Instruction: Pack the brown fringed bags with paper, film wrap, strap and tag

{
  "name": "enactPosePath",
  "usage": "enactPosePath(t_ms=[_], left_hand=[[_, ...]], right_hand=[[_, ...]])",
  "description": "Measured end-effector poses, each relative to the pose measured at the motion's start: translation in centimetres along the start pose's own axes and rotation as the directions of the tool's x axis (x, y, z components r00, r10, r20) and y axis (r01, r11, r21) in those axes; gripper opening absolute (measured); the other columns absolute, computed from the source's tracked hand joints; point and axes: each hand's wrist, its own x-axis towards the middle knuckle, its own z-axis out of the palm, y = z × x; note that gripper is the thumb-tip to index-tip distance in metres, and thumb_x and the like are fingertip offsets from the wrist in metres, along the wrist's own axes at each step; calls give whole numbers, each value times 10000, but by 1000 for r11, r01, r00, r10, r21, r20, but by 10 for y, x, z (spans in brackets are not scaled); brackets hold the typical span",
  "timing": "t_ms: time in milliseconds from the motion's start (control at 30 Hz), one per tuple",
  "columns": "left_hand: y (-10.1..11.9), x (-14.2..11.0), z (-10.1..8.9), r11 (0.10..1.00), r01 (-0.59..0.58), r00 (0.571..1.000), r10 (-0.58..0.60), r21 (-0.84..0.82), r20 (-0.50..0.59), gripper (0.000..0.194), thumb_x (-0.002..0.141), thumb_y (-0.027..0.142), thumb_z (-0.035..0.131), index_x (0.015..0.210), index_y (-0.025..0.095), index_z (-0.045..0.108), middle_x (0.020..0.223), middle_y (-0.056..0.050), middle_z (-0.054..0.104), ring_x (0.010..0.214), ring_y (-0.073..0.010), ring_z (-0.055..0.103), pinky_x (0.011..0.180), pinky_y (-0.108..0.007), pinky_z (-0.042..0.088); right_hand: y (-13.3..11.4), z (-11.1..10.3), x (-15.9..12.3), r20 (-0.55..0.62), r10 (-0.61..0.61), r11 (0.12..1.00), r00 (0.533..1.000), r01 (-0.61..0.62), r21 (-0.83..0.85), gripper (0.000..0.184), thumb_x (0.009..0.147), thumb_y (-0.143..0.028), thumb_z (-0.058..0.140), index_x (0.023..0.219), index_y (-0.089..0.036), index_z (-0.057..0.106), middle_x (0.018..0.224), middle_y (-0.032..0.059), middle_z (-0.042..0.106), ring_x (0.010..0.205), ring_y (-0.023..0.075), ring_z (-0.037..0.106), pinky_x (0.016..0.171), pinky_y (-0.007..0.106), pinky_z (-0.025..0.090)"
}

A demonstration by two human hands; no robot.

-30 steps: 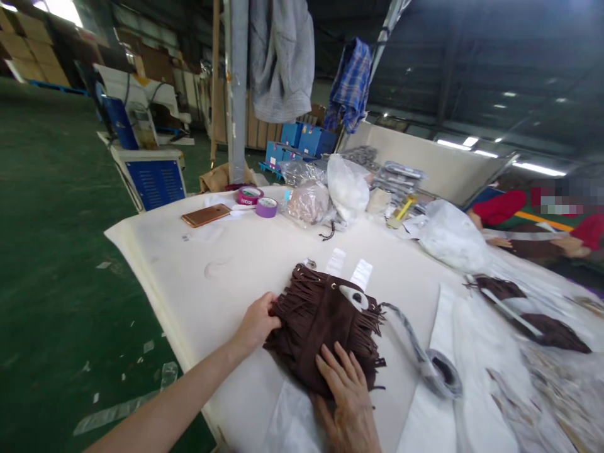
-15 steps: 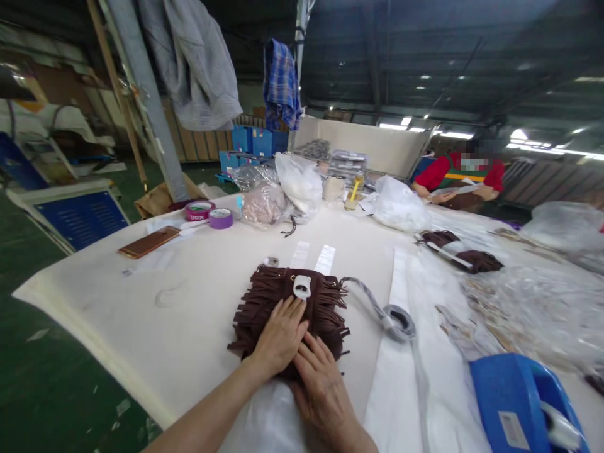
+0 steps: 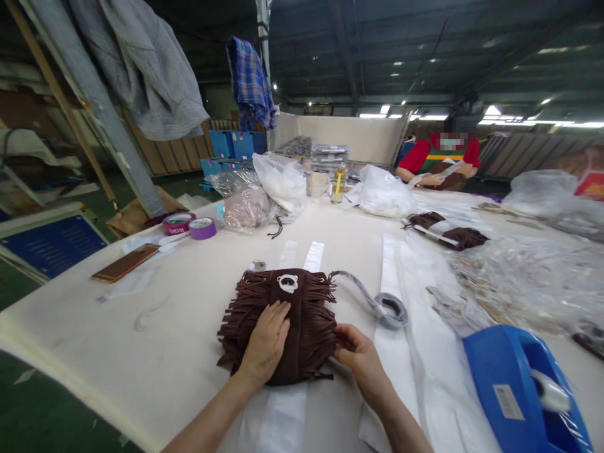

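Note:
A dark brown fringed bag [image 3: 302,321] lies flat before me on the table, with a white wrapping around the fitting near its top edge. My left hand [image 3: 265,343] rests on the bag's front, fingers stretched out and pressed flat. At the right side, my right hand [image 3: 359,358] has thumb and fingers closed on the bag's fringed edge; the fingertips are partly hidden. White strips [image 3: 314,257] stick out above the bag, and clear plastic [image 3: 283,415] extends below it. A wrapped grey strap coil [image 3: 391,311] lies to the right, its tail reaching the bag.
A blue tape dispenser [image 3: 495,371] stands at the right front. Tape rolls [image 3: 202,228] and a phone [image 3: 125,263] lie on the left. Plastic bags [image 3: 387,192] and a bottle [image 3: 338,185] stand at the back. Another fringed bag [image 3: 429,221] lies right. A co-worker [image 3: 438,157] holds something across the table.
My right hand has moved from the bag's lower middle to its right edge. My left hand stays on the front. The view has shifted slightly to the right.

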Motion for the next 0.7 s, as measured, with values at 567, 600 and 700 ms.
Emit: enactPosePath(t_ms=[567,600,700], left_hand=[[0,1,1,999,38,999,-38,-17,-22,326,889,228,348,1106,182,586,1132,-57,614,1102,-186,533,1014,-416,387],[0,1,2,999,40,999,-40,-14,-22,324,890,231,347,1101,183,588,1131,-56,614,1098,-185,537,1014,-413,389],[0,1,3,999,52,999,-52,6,-15,314,884,233,358,1081,174,595,1125,-62,617,1078,-189,552,1006,-405,396]], right_hand=[[7,7,5,-15,-181,961,983,174,-214,139,532,-81,492,616,-188,462,559,-79,428,515,70,353,469,179,290],[9,9,2,-50,-198,954,979,181,-238,125,542,-93,489,608,-191,451,551,-78,413,511,70,338,467,181,283],[13,13,-7,-137,-237,937,962,189,-295,85,581,-132,499,612,-198,455,542,-74,399,502,77,332,470,188,288]])
